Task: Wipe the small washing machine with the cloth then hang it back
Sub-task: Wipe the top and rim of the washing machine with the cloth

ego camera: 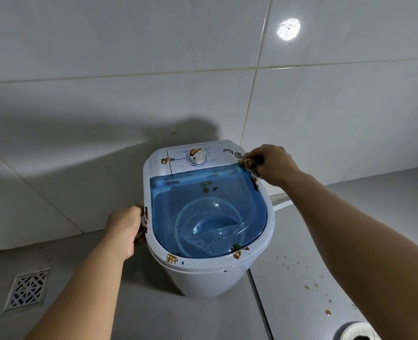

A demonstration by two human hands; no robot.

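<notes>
A small white washing machine [198, 278] with a see-through blue lid [210, 214] stands on the floor against the tiled wall. Brown stains dot its white rim, the dial panel [196, 157] and the lid. My right hand [273, 165] is closed on a bunched checkered cloth [248, 164], pressing it on the rim at the lid's far right corner. My left hand [124, 229] grips the machine's left side, fingers curled around the edge.
A metal floor drain [27, 290] lies at the lower left. Brown spatter marks the floor [313, 288] to the right of the machine. A round dark opening [357, 333] shows at the bottom right edge. Tiled walls close in behind and to the left.
</notes>
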